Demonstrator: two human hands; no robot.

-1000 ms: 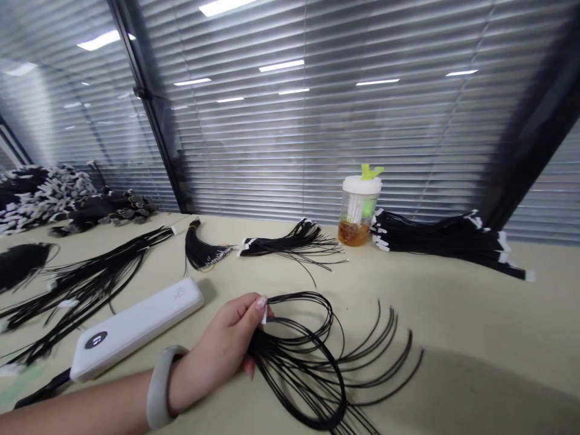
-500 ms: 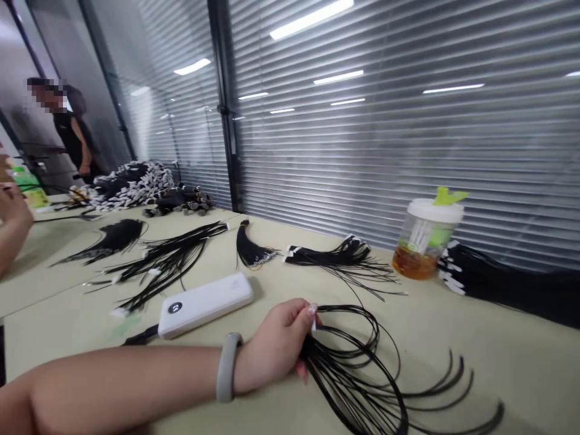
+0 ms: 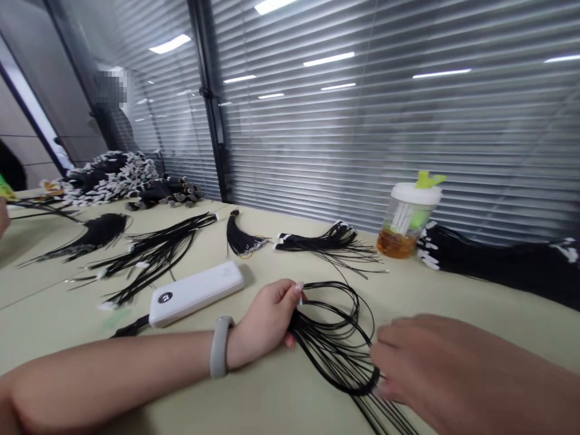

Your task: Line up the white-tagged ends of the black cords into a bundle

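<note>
A bundle of thin black cables (image 3: 324, 338), bent into loops, lies low over the table in front of me. My left hand (image 3: 272, 314) is closed round its gathered end, thumb on top, with a bit of white showing beside the thumb. On the other side, my right hand (image 3: 421, 356) has its fingers curled together at the outer end of the loops. That hand is somewhat blurred, and its fingertips are partly hidden where they meet the cables. Loose cable ends trail below it toward the bottom edge.
A white power bank (image 3: 197, 293) lies left of the bundle. Behind are several black cable bundles (image 3: 324, 238) and a lidded cup of amber liquid (image 3: 403, 223). More cables (image 3: 493, 260) lie at right; a large cable heap (image 3: 109, 178) is far left. Blinds (image 3: 317, 133) border the table.
My right hand has come in from the right and closed at the looped cables. The outer loop has been drawn in. My left hand keeps its hold, and the view has shifted slightly.
</note>
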